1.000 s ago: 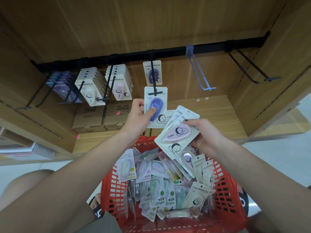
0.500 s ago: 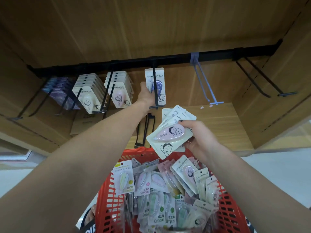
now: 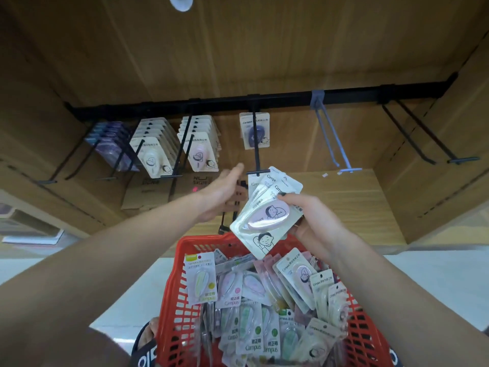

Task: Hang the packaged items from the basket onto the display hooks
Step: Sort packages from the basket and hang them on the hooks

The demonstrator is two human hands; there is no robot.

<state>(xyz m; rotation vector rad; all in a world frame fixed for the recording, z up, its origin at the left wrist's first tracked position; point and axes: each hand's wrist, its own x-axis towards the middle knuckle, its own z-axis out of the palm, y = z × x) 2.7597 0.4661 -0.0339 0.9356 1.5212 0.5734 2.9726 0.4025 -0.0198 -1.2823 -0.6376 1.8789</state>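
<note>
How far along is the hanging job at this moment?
Partly done. Three hooks on the left carry rows of packs, and the middle hook holds purple packs. In hand: the right hand grips a fan of packs; the left hand is open and empty. Left: the red basket holds many packs, and the grey hook and right black hooks are bare.

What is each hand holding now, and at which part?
Left hand: nothing, fingers open. Right hand grips a fan of packets by their right edge.
</note>
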